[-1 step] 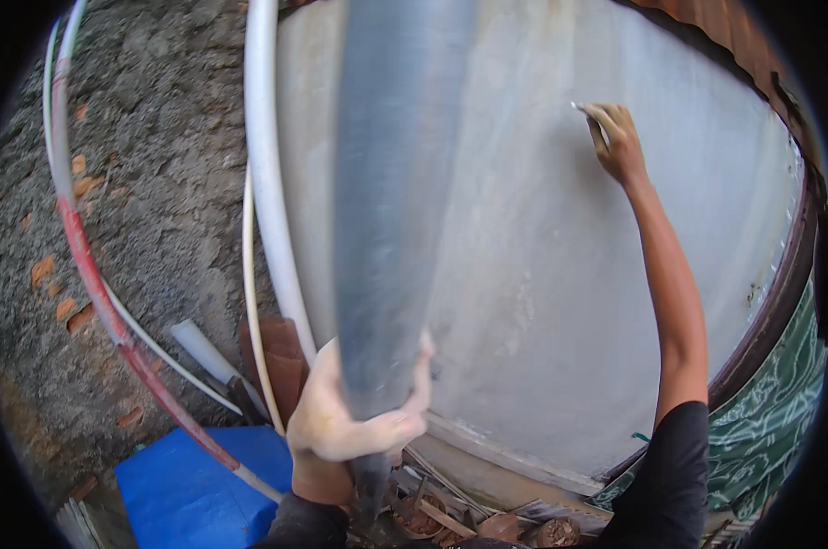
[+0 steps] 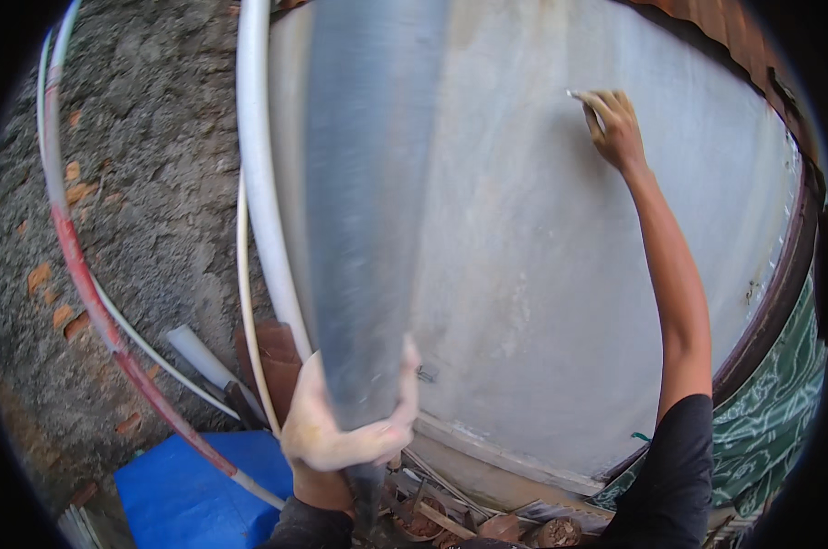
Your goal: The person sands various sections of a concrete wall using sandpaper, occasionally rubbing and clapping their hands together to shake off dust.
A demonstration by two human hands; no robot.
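Note:
My left hand (image 2: 345, 439) is wrapped round a long dark grey pole (image 2: 368, 201), which stands upright in front of me and runs past the top edge of the head view. Motion blurs it, so its exact kind is unclear. Higher up, at the right, my right hand (image 2: 615, 128) is pinched at the smooth grey wall (image 2: 515, 238). From its fingertips juts a small whitish piece (image 2: 572, 93), too small to name, its tip at or close to the wall.
To the left are a rough wall (image 2: 158, 165) with bare brick patches, a thick white pipe (image 2: 263, 165) and a red-and-white hose (image 2: 89, 284). Below lie a blue sheet (image 2: 190, 494), a brown tile (image 2: 272, 352) and rubble. A green patterned cloth (image 2: 766, 430) hangs at right.
The dark grey pole and my left hand have shifted slightly left in view. My right hand sits a little higher and farther left, still pinching the whitish piece.

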